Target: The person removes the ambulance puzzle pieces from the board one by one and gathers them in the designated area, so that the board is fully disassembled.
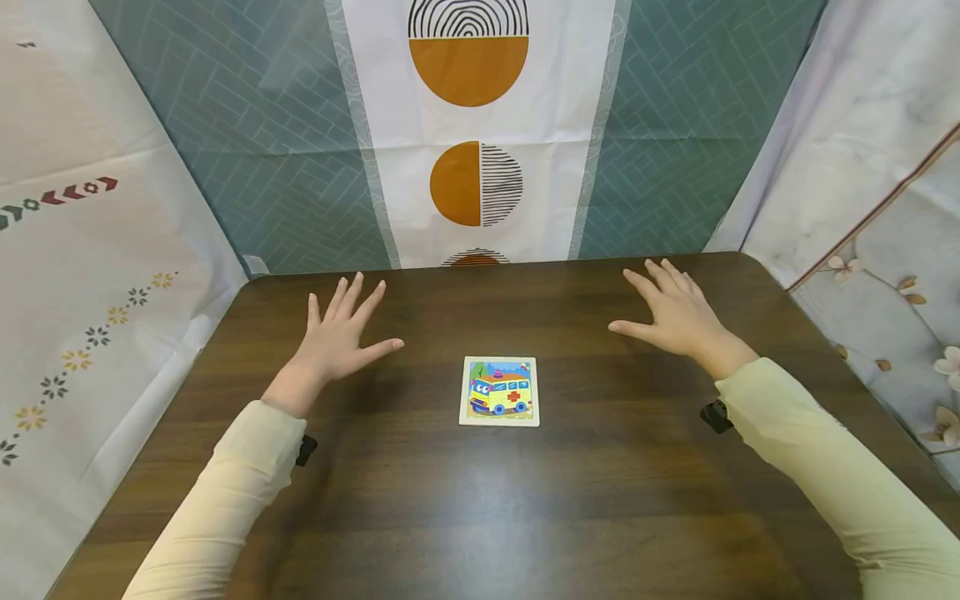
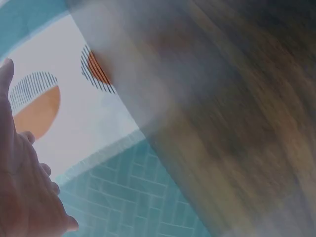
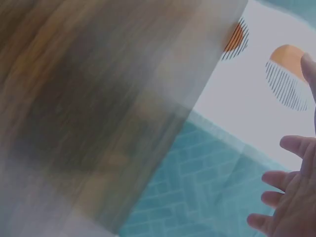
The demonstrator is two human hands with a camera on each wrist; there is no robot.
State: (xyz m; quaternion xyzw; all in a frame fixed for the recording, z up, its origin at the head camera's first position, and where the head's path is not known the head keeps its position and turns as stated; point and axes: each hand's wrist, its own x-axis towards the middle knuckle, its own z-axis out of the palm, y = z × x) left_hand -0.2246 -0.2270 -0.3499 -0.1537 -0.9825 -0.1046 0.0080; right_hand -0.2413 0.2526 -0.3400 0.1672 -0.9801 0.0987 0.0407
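A small square picture puzzle (image 1: pixel 499 392) with a pale frame lies flat near the middle of the table; it shows a yellow ambulance with a face. To its left, my left hand (image 1: pixel 336 343) is held above the table with fingers spread and nothing in it. On the other side my right hand (image 1: pixel 678 317) hovers with its fingers extended, likewise holding nothing. Both hands are apart from the puzzle. The left wrist view shows part of the left hand (image 2: pixel 29 182) at its edge, and the right wrist view shows the right hand (image 3: pixel 296 192); neither contains the puzzle.
The dark wooden table (image 1: pixel 480 517) reaches back to a hanging cloth (image 1: pixel 300 167) with teal panels and orange half-circles. Pale patterned fabric (image 1: pixel 90 333) borders the left side, and floral fabric (image 1: pixel 892 250) the right. A black wrist device (image 1: pixel 717 416) shows below the right sleeve.
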